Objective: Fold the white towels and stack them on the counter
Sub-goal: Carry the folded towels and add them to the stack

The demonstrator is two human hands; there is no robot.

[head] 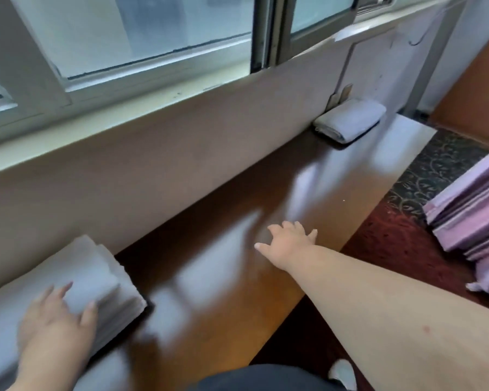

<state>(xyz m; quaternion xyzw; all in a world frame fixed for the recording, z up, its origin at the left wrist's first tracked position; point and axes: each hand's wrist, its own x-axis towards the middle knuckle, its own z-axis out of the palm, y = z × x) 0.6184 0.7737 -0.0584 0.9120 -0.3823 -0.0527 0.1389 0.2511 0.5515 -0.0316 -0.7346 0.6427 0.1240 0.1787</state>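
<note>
Left hand (55,320) rests on top of the stack of folded white towels (68,289) at the near left of the bench (237,292), fingers (64,290) spread and only lightly bent, thumb lying along the stack's right edge; pressing flat, not gripping. The stack sits against the wall under the window sill (124,119), with several layers showing at its right edge. Right hand (290,241) is stretched out over the middle of the bench, fingers splayed and straight, holding nothing; cannot tell whether it touches the wood or hovers. One more folded white towel (350,119) lies at the far right end of the bench, against the wall, well apart from both hands. Bench top is dark glossy wood with pale reflections. Off the bench to the right, a pile of pink folded linens (474,210) sits above a patterned carpet (424,176). Motion blur softens the near details.
</note>
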